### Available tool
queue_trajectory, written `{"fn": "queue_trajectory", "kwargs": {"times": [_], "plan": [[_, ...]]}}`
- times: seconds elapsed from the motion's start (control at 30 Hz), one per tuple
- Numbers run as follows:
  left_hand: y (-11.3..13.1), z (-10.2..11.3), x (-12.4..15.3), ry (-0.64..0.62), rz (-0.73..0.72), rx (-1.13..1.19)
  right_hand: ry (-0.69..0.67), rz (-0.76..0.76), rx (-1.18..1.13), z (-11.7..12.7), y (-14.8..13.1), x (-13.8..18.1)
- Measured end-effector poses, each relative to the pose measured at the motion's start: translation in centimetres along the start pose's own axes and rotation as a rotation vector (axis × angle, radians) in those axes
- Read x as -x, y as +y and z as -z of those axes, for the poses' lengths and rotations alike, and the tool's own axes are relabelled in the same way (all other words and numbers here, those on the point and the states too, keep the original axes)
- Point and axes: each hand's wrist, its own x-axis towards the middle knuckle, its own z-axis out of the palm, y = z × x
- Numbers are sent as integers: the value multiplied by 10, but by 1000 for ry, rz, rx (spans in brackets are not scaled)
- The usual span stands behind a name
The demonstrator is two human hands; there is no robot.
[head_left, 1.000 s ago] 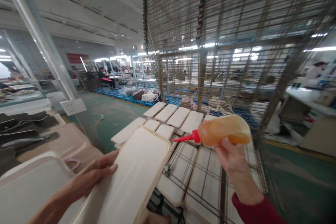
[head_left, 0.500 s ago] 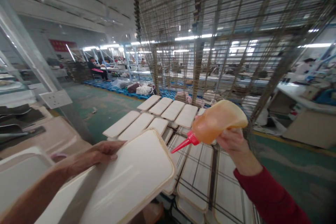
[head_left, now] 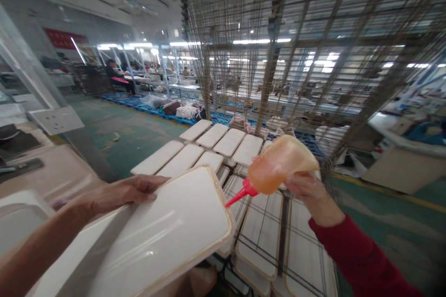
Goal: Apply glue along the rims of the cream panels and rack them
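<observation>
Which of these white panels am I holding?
The large front panel, gripped by your left hand, with the red nozzle at its edge; neither hand holds the other panels.

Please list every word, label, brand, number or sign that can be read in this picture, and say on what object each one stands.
No text can be read.
Red banner, left background: pale marks, too blurred to read.
Squeeze bottle: no label or lettering shows on its visible side.
Held white panel: no lettering visible.
</observation>
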Motion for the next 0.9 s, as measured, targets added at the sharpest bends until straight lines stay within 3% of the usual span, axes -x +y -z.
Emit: {"fn": "queue_trajectory", "kwargs": {"times": [0.2, 0.33, 0.43, 0.57, 0.67, 0.77, 0.9], "plan": [[2, 8, -5, 4, 16, 18, 7, 11, -17, -5, 5, -9], [-8, 15, -10, 80, -36, 15, 27, -12, 9, -13, 3, -13], [-18, 22, -13, 143, -76, 41, 91, -40, 3, -16, 8, -6], [-27, 31, -20, 119, -91, 55, 140, -86, -80, -22, 21, 10], [-40, 36, -33, 160, -99, 135, 318, 9, -201, -23, 32, 22], [-66, 37, -61, 377, -97, 265, 539, 119, -259, -16, 42, 32], [-104, 24, -118, 565, -60, 423, 759, 202, -216, 1, 51, 54]]}}
